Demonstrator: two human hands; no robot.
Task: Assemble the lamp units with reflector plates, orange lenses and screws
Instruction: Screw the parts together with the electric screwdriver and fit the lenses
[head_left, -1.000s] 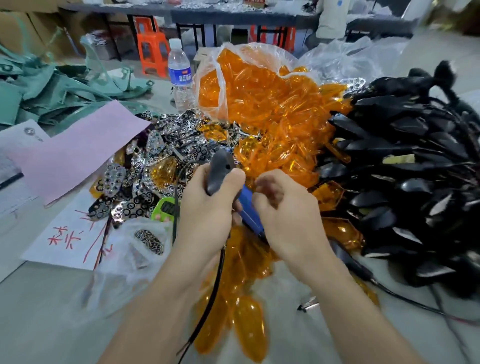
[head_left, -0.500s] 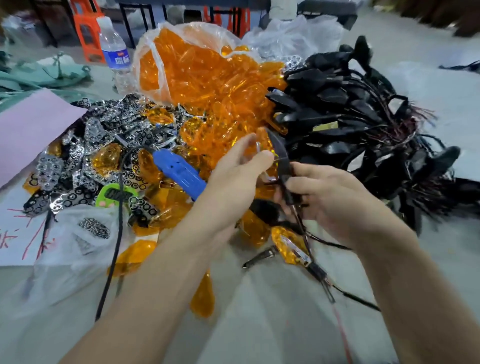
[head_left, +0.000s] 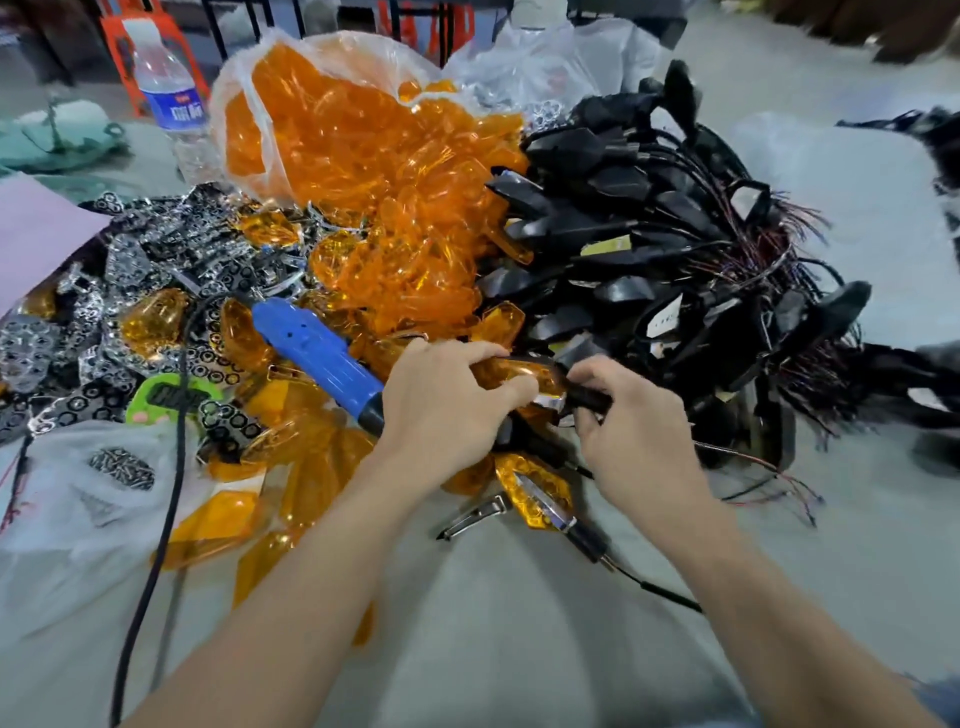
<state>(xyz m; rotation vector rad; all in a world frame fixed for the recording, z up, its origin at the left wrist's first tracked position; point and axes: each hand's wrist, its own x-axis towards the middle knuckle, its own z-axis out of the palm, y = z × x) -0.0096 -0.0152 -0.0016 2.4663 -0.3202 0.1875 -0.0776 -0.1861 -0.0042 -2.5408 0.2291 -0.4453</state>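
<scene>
Head view: one lamp unit (head_left: 540, 384) mid-assembly, centre frame.
L hand (head_left: 447, 410) grips its lens (head_left: 506, 371), R hand (head_left: 634, 431) pinches stem (head_left: 592, 399); huge housing pile (head_left: 649, 244) upper right looks undone.

Bright, even overhead light with soft, faint shadows. Glare sparkles on the orange lenses (head_left: 374, 171) and reflector plates (head_left: 130, 270). Wide-angle bending curves the edges; the right side and far background smear with motion blur.

lenses (head_left: 363, 171): orange | housings (head_left: 623, 228): black | screwdriver (head_left: 311, 348): blue | plates (head_left: 130, 270): silver (ring-patterned)
</scene>
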